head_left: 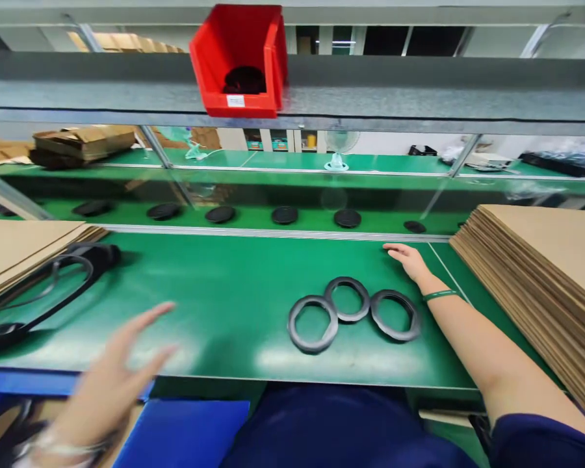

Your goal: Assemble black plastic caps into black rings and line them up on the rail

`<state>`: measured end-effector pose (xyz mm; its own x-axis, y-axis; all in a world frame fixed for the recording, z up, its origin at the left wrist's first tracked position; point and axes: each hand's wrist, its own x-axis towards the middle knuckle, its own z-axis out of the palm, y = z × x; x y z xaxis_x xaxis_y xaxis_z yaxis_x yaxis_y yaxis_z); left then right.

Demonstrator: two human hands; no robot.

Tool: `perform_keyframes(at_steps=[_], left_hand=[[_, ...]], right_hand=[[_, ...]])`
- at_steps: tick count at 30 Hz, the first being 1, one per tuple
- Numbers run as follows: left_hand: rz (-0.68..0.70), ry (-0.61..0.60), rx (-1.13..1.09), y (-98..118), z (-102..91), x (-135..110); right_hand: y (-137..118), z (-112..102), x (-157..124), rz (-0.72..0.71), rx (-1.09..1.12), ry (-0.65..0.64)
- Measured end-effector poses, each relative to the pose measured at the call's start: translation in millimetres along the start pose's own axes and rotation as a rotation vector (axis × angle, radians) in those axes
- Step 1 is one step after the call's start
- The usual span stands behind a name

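Three black rings lie close together on the green tabletop [214,286]: a left ring [312,346], a middle ring [347,282] and a right ring [394,334]. My right hand [409,261] reaches past them near the table's far edge. Its fingers are stretched out and I see nothing in them. Over the front left of the table, my left hand [119,374] is smeared by motion. Its thumb and fingers are apart, with nothing visible between them. Beyond the far edge, several black discs sit in a row, among them a small disc [414,227] just past my right hand.
Stacked cardboard sheets [531,286] stand at right, another stack [24,250] at left. A black strap-like item with a cable [53,309] lies at left. Overhead, a red bin [236,104] holding something black sits on a metal shelf [394,91]. A blue box [185,429] is below the front edge.
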<state>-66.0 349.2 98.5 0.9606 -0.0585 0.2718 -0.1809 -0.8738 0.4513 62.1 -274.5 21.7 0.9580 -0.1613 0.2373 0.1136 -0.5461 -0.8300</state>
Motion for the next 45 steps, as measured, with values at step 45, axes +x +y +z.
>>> perform_keyframes(at_steps=[45], left_hand=[[0.444,-0.628,-0.386,134,168.8,148]], right_hand=[[-56,112,-20,-0.270,-0.216,-0.683]])
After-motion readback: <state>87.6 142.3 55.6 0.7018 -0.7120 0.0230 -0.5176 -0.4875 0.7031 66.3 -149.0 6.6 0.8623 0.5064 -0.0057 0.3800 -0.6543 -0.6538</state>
